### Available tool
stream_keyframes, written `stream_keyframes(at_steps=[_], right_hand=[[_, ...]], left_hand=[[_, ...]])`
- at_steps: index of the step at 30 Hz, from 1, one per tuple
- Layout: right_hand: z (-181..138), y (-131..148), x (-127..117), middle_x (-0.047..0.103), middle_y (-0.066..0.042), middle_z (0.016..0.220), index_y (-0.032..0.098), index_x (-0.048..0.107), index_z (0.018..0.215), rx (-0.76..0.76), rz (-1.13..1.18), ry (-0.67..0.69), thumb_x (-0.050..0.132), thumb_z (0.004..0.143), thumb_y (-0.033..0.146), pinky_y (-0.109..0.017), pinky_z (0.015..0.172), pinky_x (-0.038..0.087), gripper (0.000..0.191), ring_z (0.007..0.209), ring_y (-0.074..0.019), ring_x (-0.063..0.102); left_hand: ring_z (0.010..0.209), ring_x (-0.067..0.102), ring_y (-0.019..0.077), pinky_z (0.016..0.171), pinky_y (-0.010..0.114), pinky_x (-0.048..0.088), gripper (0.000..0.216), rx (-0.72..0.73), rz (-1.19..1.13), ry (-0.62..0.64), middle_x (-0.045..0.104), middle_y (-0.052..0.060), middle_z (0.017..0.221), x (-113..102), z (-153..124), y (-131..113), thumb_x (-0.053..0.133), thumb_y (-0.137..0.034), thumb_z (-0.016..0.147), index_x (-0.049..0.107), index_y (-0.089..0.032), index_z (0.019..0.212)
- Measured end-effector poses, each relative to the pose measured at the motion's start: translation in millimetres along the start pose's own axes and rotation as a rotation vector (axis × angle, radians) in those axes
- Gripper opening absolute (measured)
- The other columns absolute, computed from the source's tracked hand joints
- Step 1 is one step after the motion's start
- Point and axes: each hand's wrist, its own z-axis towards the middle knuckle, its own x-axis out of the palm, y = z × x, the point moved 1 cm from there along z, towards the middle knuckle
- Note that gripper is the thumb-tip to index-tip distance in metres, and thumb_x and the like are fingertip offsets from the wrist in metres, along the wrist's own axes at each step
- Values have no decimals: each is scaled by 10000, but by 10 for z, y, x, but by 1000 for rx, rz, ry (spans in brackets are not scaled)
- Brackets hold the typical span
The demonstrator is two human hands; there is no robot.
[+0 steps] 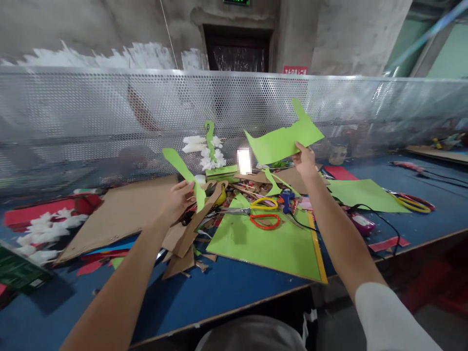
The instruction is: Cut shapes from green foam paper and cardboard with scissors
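Observation:
Pinched in my left hand [178,201] is a curved strip of green paper [183,168], held up above the cluttered table. My right hand [304,158] grips a larger cut sheet of green paper [280,144] by its lower edge, raised in front of the metal screen. Below and between both hands, scissors [252,212] with yellow and orange handles lie on a green sheet [263,248]. A blue glue gun [287,200] rests just right of the scissors. Behind them stands a green curved cutout [210,139] with white pieces around its base.
Brown cardboard [127,204] and a red box [51,209] lie at left. Cardboard scraps [186,236] crowd the middle. On the right are another green sheet [365,195], more scissors [413,201] and a cable. A perforated metal screen [109,117] bounds the table's far side.

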Motion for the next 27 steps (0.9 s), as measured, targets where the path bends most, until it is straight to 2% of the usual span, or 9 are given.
stream_keyframes(at_steps=[3,7,10,14,18,22,24,27], right_hand=[[-38,-94,69,551,101,628,234,490,815,-10,-87,61,877,762,226,-152,392,397,390,432,-60,439],[-67,-151,67,676,50,772,211,600,926,-34,-265,188,880,753,256,-165,435,422,332,492,-68,486],[-37,-144,-46,737,3,858,183,655,1022,-55,-450,289,841,764,225,-215,551,526,321,611,-116,613],[83,-112,-314,743,-33,862,164,659,995,-103,-731,309,815,725,147,-369,791,605,312,773,-208,692],[161,-79,-539,754,-115,1053,174,671,1016,-181,-953,289,762,683,57,-504,1060,513,365,1074,-329,699],[162,-2,-537,690,-213,1282,148,670,1192,-262,-1106,283,754,644,-3,-590,1200,347,574,1345,-426,559],[151,50,-435,700,-209,1263,150,676,1234,-287,-1154,336,795,669,26,-607,1200,334,591,1350,-431,550],[67,104,-190,772,-120,1010,205,743,1149,-265,-1191,510,885,702,143,-537,1044,506,474,1076,-360,699]], left_hand=[[571,579,101,504,174,464,379,-4,132,70,667,9,708,41,-49,25,951,-392,630,707,-161,806],[560,556,133,477,212,426,443,12,403,198,630,-7,666,61,-92,31,953,-490,600,705,-184,803],[561,530,139,488,232,391,433,39,572,295,624,-7,677,68,-91,41,916,-532,640,692,-193,788],[553,473,147,518,255,359,430,137,797,288,548,-14,619,28,-33,65,826,-597,703,652,-205,692],[585,519,192,560,282,375,399,216,1007,228,591,13,591,-62,35,69,818,-579,648,640,-225,596],[636,604,239,586,301,390,315,189,1180,204,685,48,657,-155,66,89,747,-540,697,650,-249,624],[637,611,239,591,301,388,306,192,1209,201,683,46,665,-194,83,119,727,-536,717,639,-251,646],[630,606,231,597,302,392,316,188,1187,222,672,41,660,-230,119,190,726,-539,727,622,-249,660]])
